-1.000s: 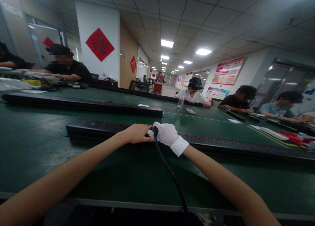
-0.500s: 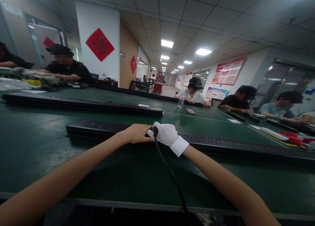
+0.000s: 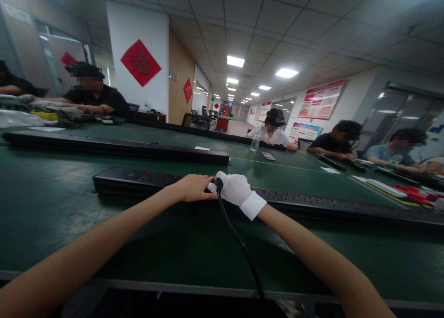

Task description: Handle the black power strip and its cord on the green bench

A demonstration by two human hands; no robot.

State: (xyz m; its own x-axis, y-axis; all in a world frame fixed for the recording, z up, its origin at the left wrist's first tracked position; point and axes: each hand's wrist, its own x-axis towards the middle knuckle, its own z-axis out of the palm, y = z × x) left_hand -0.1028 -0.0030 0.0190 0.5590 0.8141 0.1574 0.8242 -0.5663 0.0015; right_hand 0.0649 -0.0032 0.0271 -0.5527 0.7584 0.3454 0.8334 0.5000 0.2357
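A long black power strip (image 3: 298, 199) with a row of sockets and small red caps lies across the green table in front of me. My right hand (image 3: 236, 188), in a white glove, is closed around a black plug (image 3: 218, 184) over the strip's sockets. The plug's pins are hidden, so I cannot tell how far in it sits. From the plug a black cord (image 3: 239, 239) hangs down past the table's near edge. Just left of the plug, my bare left hand (image 3: 196, 187) grips the strip across its width, fingers on top and thumb at the near side.
Behind it lies a second black power strip (image 3: 138, 148). A water bottle (image 3: 255, 141) and a phone (image 3: 268, 156) stand and lie farther back. White and red parts (image 3: 412, 193) lie at the right. Several people sit around the table, one a person in white (image 3: 274, 132).
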